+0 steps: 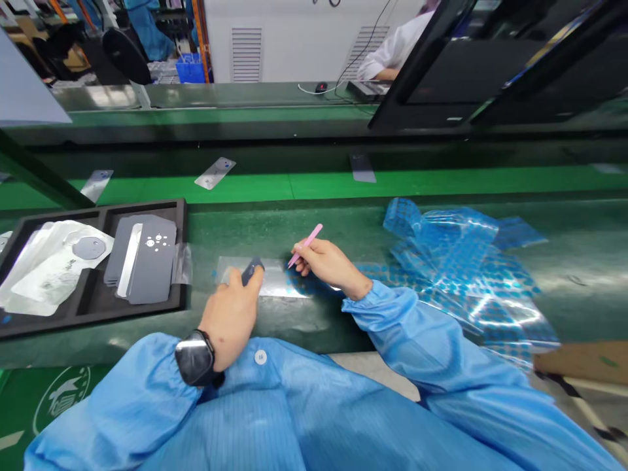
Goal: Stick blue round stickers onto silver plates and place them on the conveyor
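Note:
My left hand, with a black watch on its wrist, is closed on a small dark piece with rounded ends; its exact kind I cannot make out. Between the thumb and fingers of my right hand are slim pink tweezers, their tip pointing down and left. Beneath both hands lies a clear film strip on the green bench, its right part dotted with blue. It runs toward a crumpled heap of blue-dotted film at the right.
A black divided tray at left holds stacked grey phone-shaped panels and white film-wrapped pieces. Behind runs a bright green belt carrying several flat panels. Dark monitors overhang the upper right, near another person's white sleeve.

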A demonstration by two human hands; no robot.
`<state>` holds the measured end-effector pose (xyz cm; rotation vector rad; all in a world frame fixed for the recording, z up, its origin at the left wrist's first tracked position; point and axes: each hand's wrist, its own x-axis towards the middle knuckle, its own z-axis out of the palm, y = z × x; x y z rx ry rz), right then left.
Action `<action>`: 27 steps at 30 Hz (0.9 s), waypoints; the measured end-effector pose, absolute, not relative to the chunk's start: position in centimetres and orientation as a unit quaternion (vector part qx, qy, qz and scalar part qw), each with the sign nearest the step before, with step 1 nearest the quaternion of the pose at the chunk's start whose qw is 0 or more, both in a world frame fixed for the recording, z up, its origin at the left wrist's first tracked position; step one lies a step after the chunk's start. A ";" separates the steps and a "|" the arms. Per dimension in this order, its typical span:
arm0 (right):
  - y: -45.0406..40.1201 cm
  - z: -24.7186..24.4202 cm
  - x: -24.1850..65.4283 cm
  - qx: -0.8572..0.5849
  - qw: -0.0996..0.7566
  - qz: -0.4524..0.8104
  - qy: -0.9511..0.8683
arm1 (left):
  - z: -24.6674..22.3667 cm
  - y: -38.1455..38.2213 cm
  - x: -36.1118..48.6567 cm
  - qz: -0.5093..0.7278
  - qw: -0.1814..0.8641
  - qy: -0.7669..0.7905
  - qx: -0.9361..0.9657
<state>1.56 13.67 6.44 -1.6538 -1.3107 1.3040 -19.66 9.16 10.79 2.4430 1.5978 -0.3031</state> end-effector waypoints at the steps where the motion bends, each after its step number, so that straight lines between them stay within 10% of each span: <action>1: 13.8 6.1 1.6 -0.636 0.328 0.495 -0.492 | 10.7 9.0 -19.3 -0.113 0.106 0.532 0.832; 27: 14.5 5.4 1.4 -0.659 0.403 0.524 -0.358 | 9.5 8.2 -18.3 -0.038 0.166 0.467 0.868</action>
